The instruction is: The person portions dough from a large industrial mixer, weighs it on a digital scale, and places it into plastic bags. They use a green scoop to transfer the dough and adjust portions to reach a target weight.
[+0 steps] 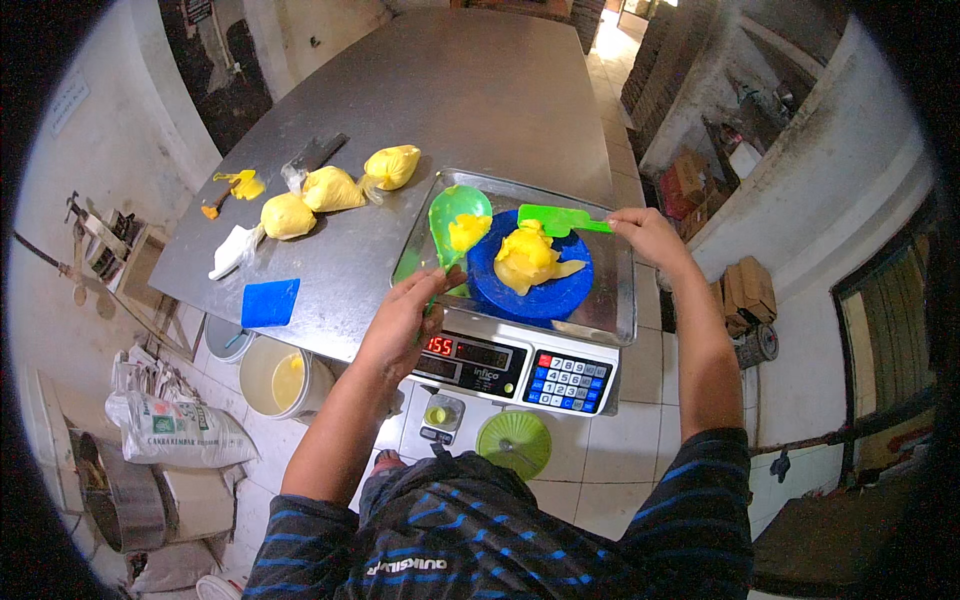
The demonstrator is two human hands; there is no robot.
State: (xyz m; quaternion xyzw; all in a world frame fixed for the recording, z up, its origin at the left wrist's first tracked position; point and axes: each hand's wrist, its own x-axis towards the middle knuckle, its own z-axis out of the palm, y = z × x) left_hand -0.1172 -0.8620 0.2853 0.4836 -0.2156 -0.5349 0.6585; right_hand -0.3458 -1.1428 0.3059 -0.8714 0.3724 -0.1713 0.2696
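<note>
My left hand [409,315] grips the handle of a green ladle [450,204], which has a lump of yellow fat-like paste [469,232] in its bowl. In my right hand [649,236] is a bright green spatula [555,220], its blade at the top of a soft yellow mound [525,255]. That mound rests in a blue plastic dish [555,302], with a paler layer around its lower part. Beneath the dish is the metal tray of a digital scale [480,367], whose red display is lit.
Several tied bags of yellow contents [330,189] lie on the metal table [450,97], left of the scale. Nearby are a blue scraper [271,303] and a yellow-smeared tool [240,186]. Below stand a white bucket [277,375], a small scale [441,418] and a green lid [514,445].
</note>
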